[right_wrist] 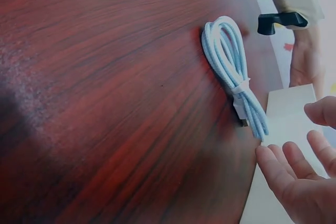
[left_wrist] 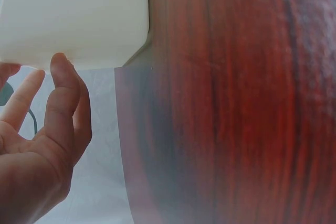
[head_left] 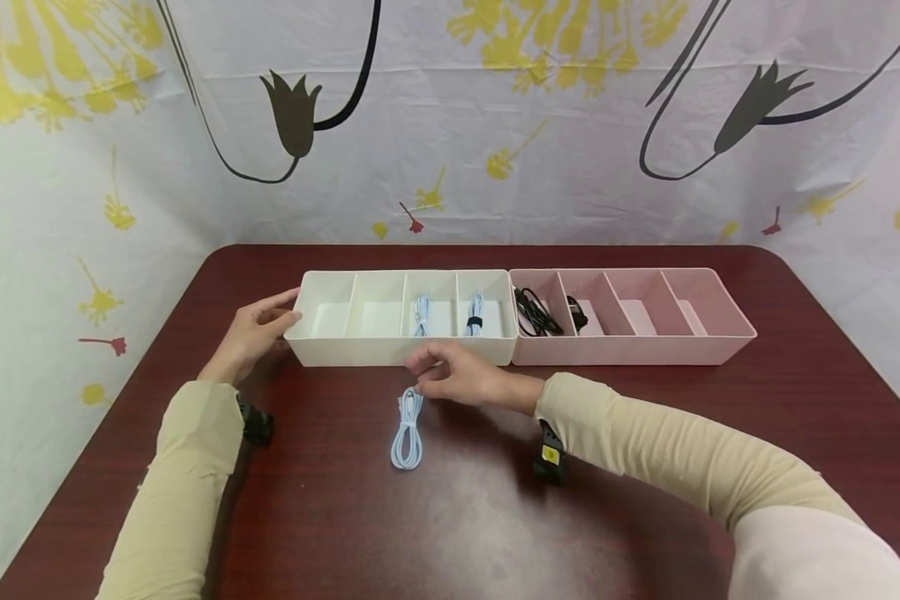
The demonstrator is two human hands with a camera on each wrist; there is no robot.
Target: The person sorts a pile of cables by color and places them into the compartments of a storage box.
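Note:
A bundled light blue cable (head_left: 407,433) lies on the table in front of a white four-compartment organizer (head_left: 352,352). My right hand (head_left: 453,372) hovers by the organizer's front wall, its fingertips close to the cable's upper end. In the right wrist view, the thumb and fingers of that hand stand apart with nothing between them, and a white tie wraps the cable (right_wrist: 226,56). My left hand (head_left: 255,333) touches the organizer's left end. Its fingers (left_wrist: 64,93) rest against the end wall in the left wrist view.
Light blue cable bundles (head_left: 422,315) lie in the two right compartments of the white organizer, one with a black strap. A pink organizer (head_left: 645,352) adjoins it, holding a black cable (head_left: 537,317) and another black item (head_left: 577,313). Behind the table (head_left: 307,517) hangs a patterned cloth (head_left: 390,167).

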